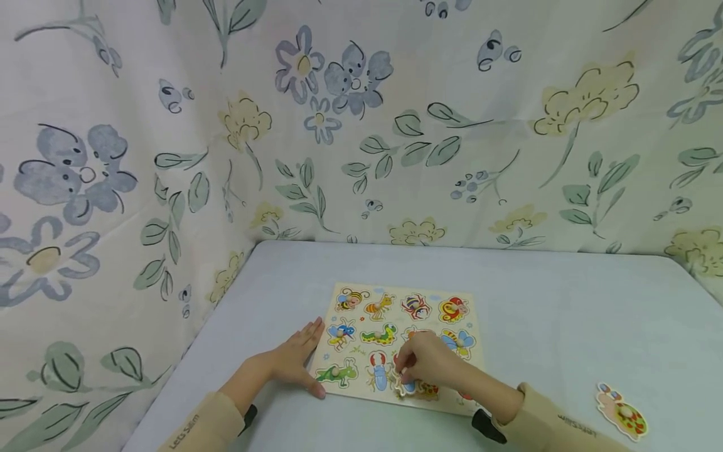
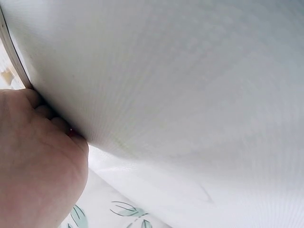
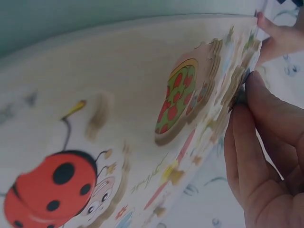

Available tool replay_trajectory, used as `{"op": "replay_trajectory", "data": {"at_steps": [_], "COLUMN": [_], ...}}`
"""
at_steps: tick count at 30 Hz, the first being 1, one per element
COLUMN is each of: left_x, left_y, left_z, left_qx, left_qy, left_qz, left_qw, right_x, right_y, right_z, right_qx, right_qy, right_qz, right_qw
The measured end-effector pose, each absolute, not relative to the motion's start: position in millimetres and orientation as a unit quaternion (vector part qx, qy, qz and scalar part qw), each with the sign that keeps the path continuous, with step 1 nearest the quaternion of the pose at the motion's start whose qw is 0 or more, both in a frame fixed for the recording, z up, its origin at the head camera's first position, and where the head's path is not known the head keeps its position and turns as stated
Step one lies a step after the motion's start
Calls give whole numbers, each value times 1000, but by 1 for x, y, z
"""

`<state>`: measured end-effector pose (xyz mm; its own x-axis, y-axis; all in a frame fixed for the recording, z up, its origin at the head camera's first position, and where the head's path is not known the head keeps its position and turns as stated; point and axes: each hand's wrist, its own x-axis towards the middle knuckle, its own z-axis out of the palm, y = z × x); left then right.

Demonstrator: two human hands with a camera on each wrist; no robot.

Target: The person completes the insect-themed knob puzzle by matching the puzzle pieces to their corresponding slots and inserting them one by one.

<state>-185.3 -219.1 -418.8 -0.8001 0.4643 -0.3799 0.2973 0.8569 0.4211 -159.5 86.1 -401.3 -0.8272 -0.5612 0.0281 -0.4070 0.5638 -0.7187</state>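
A wooden insect peg puzzle board (image 1: pixel 353 346) lies flat on the table. My right hand (image 1: pixel 432 361) is over its front row and pinches a puzzle piece (image 1: pixel 408 388) with blue on it between thumb and fingers. In the right wrist view that piece (image 3: pixel 235 88) is tilted against the board, and the fingers (image 3: pixel 244 152) hide much of it. My left hand (image 1: pixel 294 358) rests at the board's left edge, fingers stretched out and thumb by the near corner. In the left wrist view the palm (image 2: pixel 42 161) is close to the white tabletop.
A loose snail piece (image 1: pixel 622 412) with a spotted shell lies on the table (image 1: pixel 565 314) to the right. Several knobbed pieces, such as the green caterpillar (image 1: pixel 380 334), sit in the board. Floral cloth (image 1: pixel 361 169) hangs behind and at the left.
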Motion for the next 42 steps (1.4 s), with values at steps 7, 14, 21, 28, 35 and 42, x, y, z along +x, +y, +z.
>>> {"op": "replay_trajectory", "data": {"at_steps": [7, 14, 21, 28, 35, 42], "left_x": [-185, -185, -184, -184, -187, -188], "left_y": [-219, -222, -222, -221, -222, -222], "left_z": [-419, -422, -421, -421, -425, -425], "left_qx": [206, 208, 210, 210, 210, 211], "left_qy": [933, 932, 931, 932, 933, 932], "left_qz": [171, 174, 178, 178, 175, 176], "left_qw": [239, 242, 239, 237, 236, 235], "right_x": [-163, -166, -167, -169, -169, -169], "right_y": [71, 56, 49, 43, 39, 38], "right_z": [-404, -406, -407, -407, -407, -408], "right_qx": [-265, -264, -261, -262, -254, -249], "right_qy": [881, 878, 886, 889, 885, 881], "right_qz": [-372, -373, -358, -349, -362, -371], "right_qw": [124, 140, 138, 137, 142, 155]}}
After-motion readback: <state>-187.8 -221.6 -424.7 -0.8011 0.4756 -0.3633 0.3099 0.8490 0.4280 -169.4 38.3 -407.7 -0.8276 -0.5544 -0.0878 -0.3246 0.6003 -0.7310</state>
